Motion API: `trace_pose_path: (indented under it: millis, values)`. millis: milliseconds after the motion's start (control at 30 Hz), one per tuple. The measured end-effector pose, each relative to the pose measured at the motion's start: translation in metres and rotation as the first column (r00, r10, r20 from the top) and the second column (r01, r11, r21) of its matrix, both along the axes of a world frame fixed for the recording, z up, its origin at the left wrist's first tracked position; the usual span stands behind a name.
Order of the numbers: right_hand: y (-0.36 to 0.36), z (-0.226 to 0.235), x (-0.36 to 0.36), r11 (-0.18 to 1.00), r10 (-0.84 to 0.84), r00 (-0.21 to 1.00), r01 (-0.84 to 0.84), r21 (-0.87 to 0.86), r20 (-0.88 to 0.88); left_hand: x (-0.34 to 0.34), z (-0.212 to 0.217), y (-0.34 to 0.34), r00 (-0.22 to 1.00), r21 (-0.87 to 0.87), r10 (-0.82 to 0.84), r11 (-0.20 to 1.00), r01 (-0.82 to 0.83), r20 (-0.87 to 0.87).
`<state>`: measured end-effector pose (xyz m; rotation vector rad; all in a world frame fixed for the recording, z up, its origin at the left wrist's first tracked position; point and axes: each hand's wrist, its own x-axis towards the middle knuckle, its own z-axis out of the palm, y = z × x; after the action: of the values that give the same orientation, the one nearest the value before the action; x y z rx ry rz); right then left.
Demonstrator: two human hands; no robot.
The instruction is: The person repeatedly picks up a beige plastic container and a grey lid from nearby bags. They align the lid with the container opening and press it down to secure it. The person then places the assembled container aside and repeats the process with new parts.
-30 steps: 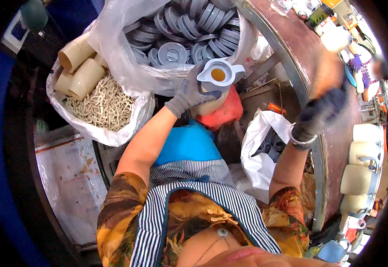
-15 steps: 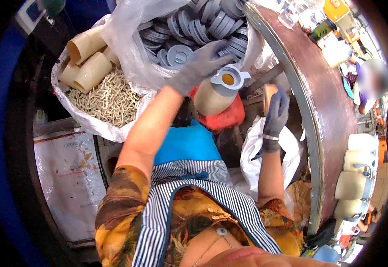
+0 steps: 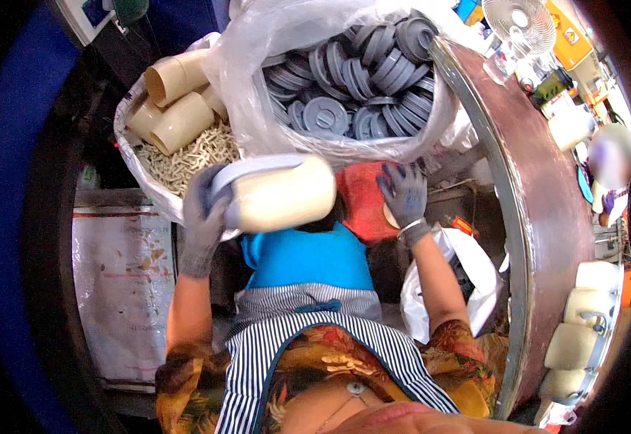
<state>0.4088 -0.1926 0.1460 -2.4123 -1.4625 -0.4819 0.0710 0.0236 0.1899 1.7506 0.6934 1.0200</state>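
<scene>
My left hand [image 3: 210,210], in a grey glove, grips a cream jug [image 3: 286,195] by its grey handle side. The jug lies tipped sideways in the air above my lap, slightly blurred, its base toward the right. My right hand [image 3: 407,194], also gloved, is at the right side of a red block-like support [image 3: 362,195]. Under its palm shows the edge of a pale tan piece [image 3: 389,215], mostly hidden by the fingers.
Ahead is a plastic bag [image 3: 315,148] of grey round lids [image 3: 326,116]. To its left, a white sack [image 3: 138,170] holds cream cylinders [image 3: 183,121] and small pale pegs [image 3: 185,165]. A white bag [image 3: 467,289] is by my right forearm. A curved brown table [image 3: 547,217] bears several jugs.
The jug has left its upright place on the red support and is now tilted in my left hand, farther left. My right hand has moved left to the support with the tan piece.
</scene>
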Motion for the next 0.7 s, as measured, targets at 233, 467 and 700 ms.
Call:
trace_pose_path:
  millis: [233, 467, 700]
  values:
    - [0.240, -0.010, 0.119, 0.981, -0.059, 0.996, 0.071, 0.178, -0.069, -0.056, -0.008, -0.028, 0.956, -0.321, 0.294, 0.908, -0.271, 0.025]
    - [0.279, -0.003, 0.113, 0.977, -0.213, 0.977, 0.213, -0.021, 0.004, -0.058, -0.026, -0.028, 0.998, -0.139, 0.053, 0.988, -0.059, -0.042]
    - [-0.010, 0.030, -0.049, 0.981, 0.174, 0.976, -0.183, -0.060, -0.129, -0.083, -0.035, -0.036, 0.965, -0.280, 0.185, 0.951, -0.129, 0.185]
